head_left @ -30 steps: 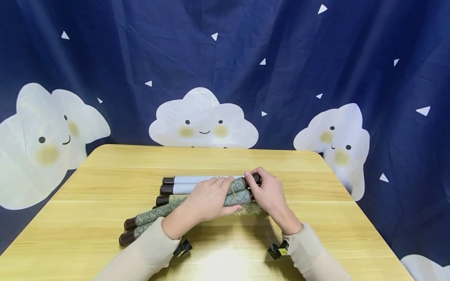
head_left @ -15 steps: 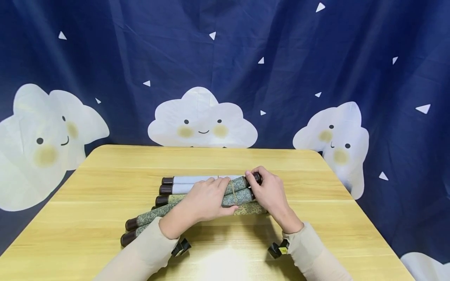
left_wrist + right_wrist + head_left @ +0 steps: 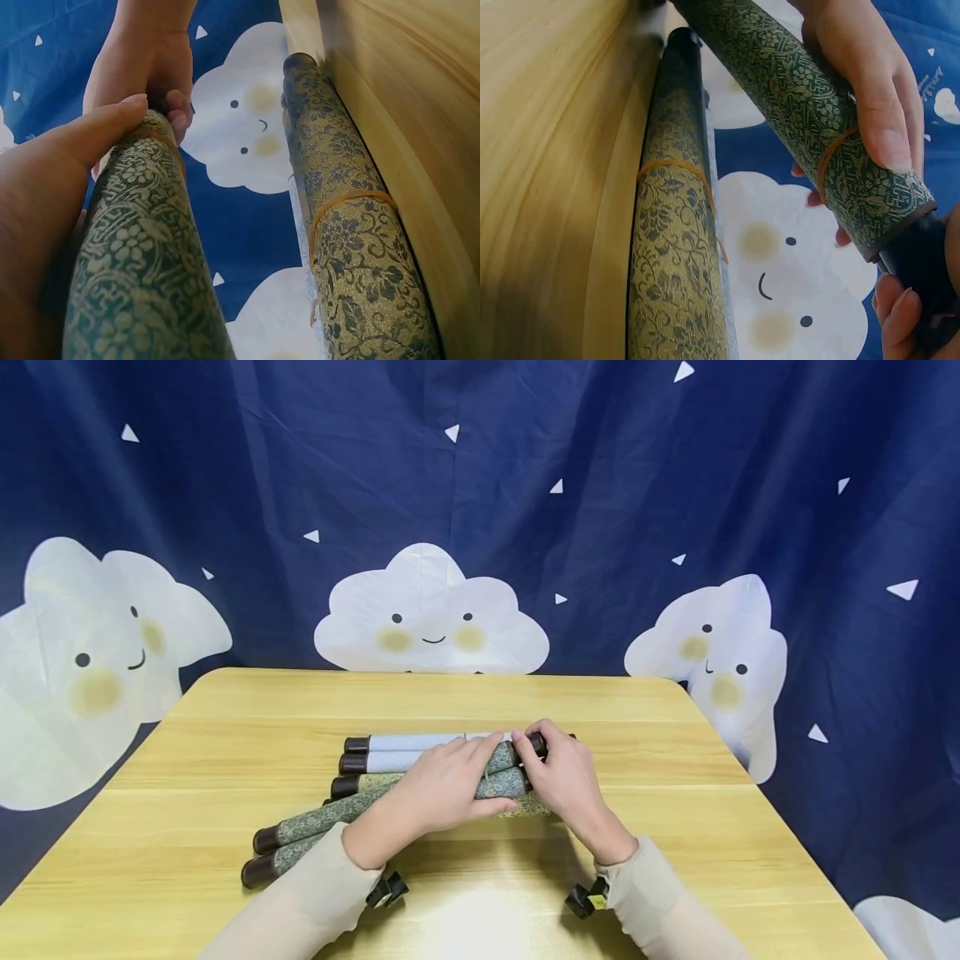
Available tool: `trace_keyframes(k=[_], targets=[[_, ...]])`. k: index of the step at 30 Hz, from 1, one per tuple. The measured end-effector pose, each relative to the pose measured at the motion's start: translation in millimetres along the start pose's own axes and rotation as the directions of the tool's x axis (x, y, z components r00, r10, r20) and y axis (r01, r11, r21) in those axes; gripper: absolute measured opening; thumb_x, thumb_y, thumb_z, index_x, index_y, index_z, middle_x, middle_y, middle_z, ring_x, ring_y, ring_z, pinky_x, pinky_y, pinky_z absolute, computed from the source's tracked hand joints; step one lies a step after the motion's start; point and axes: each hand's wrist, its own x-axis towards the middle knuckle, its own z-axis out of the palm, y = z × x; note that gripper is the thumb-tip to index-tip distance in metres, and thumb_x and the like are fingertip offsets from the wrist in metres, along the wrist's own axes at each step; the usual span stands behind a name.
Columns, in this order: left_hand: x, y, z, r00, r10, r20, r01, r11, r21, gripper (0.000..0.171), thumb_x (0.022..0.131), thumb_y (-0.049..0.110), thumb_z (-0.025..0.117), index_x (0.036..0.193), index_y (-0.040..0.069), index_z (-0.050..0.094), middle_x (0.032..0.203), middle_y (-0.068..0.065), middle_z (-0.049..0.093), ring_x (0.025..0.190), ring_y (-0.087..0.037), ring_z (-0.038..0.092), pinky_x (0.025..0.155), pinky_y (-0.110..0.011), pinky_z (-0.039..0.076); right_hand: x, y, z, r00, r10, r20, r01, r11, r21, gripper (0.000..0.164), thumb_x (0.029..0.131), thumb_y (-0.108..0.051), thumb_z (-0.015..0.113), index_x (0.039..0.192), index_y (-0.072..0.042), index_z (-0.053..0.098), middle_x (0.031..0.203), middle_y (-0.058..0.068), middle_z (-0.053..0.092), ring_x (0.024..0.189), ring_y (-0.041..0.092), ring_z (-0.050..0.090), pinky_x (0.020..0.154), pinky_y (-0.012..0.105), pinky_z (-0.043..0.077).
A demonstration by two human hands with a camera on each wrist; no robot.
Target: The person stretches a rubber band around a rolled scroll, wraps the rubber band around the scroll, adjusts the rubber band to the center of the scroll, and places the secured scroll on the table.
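A green floral scroll (image 3: 322,822), with two rolls side by side and dark end knobs, slants across the other scrolls, its right end raised. My left hand (image 3: 442,785) grips it near its right end, thumb on one side and fingertips on the other in the right wrist view. At that end my right hand (image 3: 566,772) holds the dark knobs (image 3: 915,251) with curled fingers. A rubber band (image 3: 829,161) circles the green scroll close to the left thumb. Below it lies a yellow-gold floral scroll (image 3: 675,255), also banded.
Behind the yellow-gold scroll, a pale blue-white scroll (image 3: 393,762) with dark knobs lies on the wooden table (image 3: 750,877). A navy curtain (image 3: 480,493) with smiling clouds hangs past the table's far edge. Black wrist cameras (image 3: 386,890) sit under both cuffs.
The green scroll has slid a little to the left, its left knobs now farther left. My right hand has shifted slightly left with it; the left hand has barely moved.
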Motion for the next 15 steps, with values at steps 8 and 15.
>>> trace_keyframes(k=[8, 15], targets=[[0.6, 0.1, 1.9, 1.0, -0.026, -0.004, 0.026, 0.999, 0.019, 0.087, 0.087, 0.067, 0.057, 0.142, 0.001, 0.045, 0.13, -0.016, 0.06, 0.111, -0.036, 0.061, 0.089, -0.047, 0.053, 4.0, 2.4, -5.1, 1.0, 0.016, -0.018, -0.016, 1.0, -0.001, 0.03, 0.097, -0.045, 0.056, 0.092, -0.018, 0.068, 0.08, 0.003, 0.069, 0.074, 0.025, 0.065, 0.064, 0.041, 0.051], [0.0, 0.8, 1.0, 0.999, -0.02, -0.043, 0.022, 0.998, 0.06, 0.086, 0.085, 0.068, 0.059, 0.137, 0.0, 0.049, 0.125, -0.015, 0.063, 0.105, -0.034, 0.064, 0.085, -0.044, 0.056, 5.7, 1.4, -5.9, 1.0, 0.018, -0.01, -0.018, 1.0, -0.01, 0.031, 0.097, -0.047, 0.055, 0.092, -0.019, 0.068, 0.08, 0.003, 0.069, 0.074, 0.025, 0.066, 0.063, 0.041, 0.051]])
